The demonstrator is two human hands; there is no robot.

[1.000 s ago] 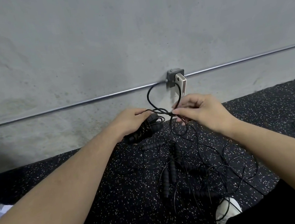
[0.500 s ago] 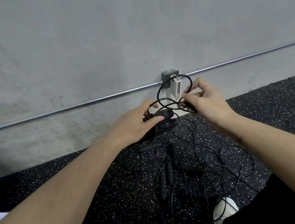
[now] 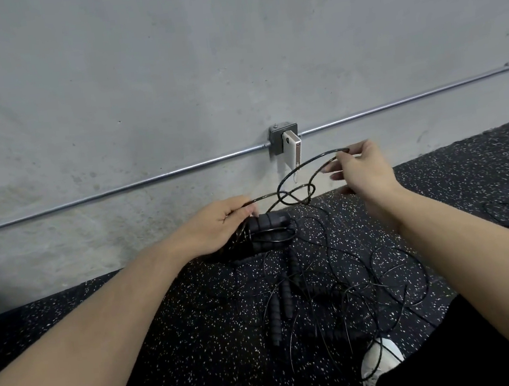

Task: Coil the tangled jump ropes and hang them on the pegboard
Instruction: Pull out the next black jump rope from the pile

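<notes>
Thin black jump ropes (image 3: 347, 281) lie tangled, knotted loop (image 3: 298, 192) lifted between hands.

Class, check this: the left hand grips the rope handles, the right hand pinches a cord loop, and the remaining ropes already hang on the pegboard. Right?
Not quite. The head view shows the remaining ropes tangled on the floor; no pegboard is visible. The rest stands: the left hand grips the handles, and the right hand pinches a cord loop.

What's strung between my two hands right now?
In the head view, a looped, knotted stretch of black rope spans the gap from the left hand to the right hand.
</notes>
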